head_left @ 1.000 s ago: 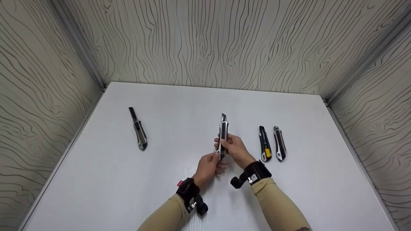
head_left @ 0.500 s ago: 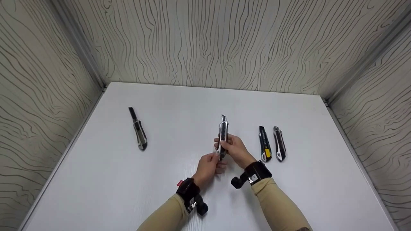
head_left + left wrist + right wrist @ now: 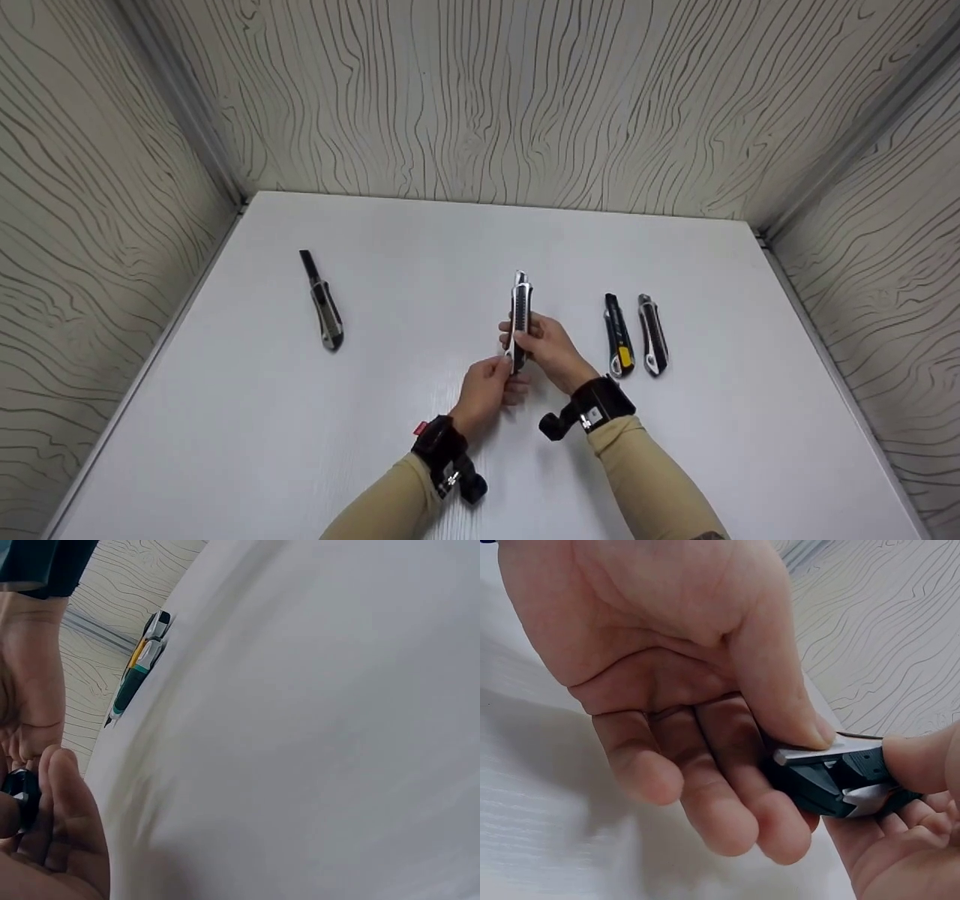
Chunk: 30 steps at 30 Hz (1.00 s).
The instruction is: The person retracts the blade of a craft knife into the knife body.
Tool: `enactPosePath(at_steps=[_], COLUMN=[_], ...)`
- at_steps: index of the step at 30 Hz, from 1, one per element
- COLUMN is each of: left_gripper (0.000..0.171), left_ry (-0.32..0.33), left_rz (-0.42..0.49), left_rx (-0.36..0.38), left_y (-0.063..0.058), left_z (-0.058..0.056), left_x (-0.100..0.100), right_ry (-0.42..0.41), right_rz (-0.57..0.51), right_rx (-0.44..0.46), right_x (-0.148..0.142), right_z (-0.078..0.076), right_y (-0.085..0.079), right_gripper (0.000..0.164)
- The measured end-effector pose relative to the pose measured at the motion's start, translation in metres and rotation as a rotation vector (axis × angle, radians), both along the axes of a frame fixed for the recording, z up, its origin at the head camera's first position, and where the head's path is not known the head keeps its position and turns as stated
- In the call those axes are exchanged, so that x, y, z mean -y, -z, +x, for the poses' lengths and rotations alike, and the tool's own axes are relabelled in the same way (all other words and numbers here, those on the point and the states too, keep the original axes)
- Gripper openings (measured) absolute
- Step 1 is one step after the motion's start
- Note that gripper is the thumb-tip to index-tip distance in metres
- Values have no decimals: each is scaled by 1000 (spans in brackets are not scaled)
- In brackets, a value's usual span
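Observation:
Both hands hold a silver and black utility knife [image 3: 520, 304] near the middle of the table, its tip pointing toward the back wall. Thumb and fingers of my right hand [image 3: 553, 349] wrap its handle from the right. My left hand [image 3: 484, 390] pinches the back end between thumb and index finger. In the right wrist view, the left hand [image 3: 675, 667] shows its thumb pressed on the silver edge and its other fingers loosely bent. The right thumb [image 3: 922, 761] lies farther along the handle. A short silver nose shows at the front, with little blade beyond it.
To the right lie a black utility knife [image 3: 619, 336] with a yellow patch and a silver-black utility knife [image 3: 653, 335], side by side. Another utility knife [image 3: 322, 304] with a long dark front lies at the left. Patterned walls [image 3: 480, 105] enclose the white table [image 3: 420, 247].
The held knife's blade, sticking out at the front a second ago, has slid back toward the handle. The hands have kept almost the same place.

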<state>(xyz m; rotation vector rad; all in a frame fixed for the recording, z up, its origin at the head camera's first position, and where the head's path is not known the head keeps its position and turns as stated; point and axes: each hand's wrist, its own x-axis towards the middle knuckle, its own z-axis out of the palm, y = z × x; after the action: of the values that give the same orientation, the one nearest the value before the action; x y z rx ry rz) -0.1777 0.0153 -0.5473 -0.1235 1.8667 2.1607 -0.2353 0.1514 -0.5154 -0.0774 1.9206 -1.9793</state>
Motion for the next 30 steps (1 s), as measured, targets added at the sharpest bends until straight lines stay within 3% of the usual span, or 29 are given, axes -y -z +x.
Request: enactPosePath(at_steps=[14,21,30], left_gripper=[36,37,36], left_ry=[8,-1,-29], left_rz=[2,17,49], left_rx=[-4,-7,4], left_y=[0,1,0], left_z=[1,2,-1], left_x=[3,2,3], right_ry=[-38,-18,-54], right_rz=[36,44,23], right_rx=[15,23,2], right_x=[1,3,6], right_z=[-1,-1,0], right_y=[4,6,5], right_gripper=[48,47,56])
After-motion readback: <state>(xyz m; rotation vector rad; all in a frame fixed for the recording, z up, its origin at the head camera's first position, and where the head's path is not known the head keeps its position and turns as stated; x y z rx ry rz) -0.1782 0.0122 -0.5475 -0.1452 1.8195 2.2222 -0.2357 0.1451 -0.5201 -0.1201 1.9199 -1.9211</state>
